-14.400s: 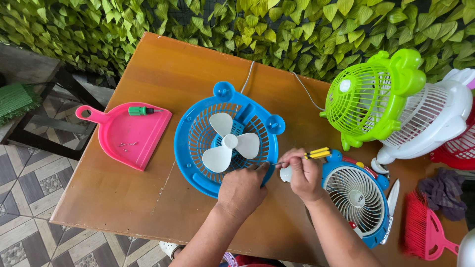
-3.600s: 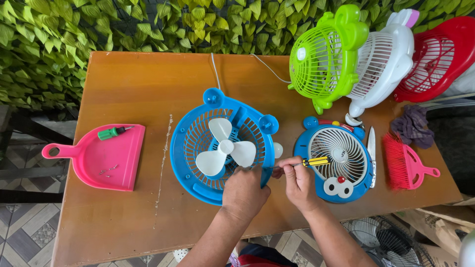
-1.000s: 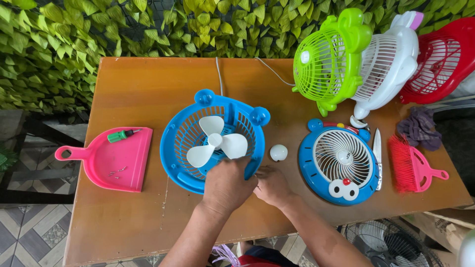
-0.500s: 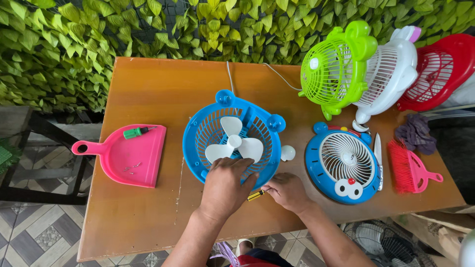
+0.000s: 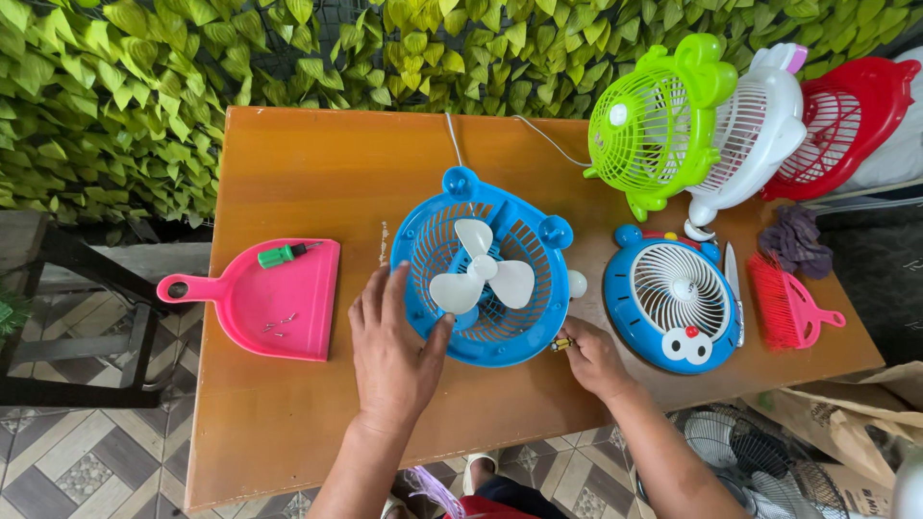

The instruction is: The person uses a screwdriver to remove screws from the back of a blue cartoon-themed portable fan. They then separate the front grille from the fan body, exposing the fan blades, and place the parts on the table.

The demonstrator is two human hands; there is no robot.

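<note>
A blue fan body with a white three-blade propeller lies face up in the middle of the wooden table. My left hand rests flat, fingers spread, on the table against the fan's near-left rim, thumb touching the rim. My right hand is closed around a yellow-handled screwdriver, whose tip sits at the fan's near-right rim. A small white cap lies just right of the fan.
A pink dustpan holds a green screwdriver and small screws. To the right lie a blue fan front grille, a knife, a red brush and a cloth. Green, white and red fans stand at back right.
My left hand slid off the top of the fan down to its near-left rim and spread flat. My right hand with the screwdriver moved right along the near rim.
</note>
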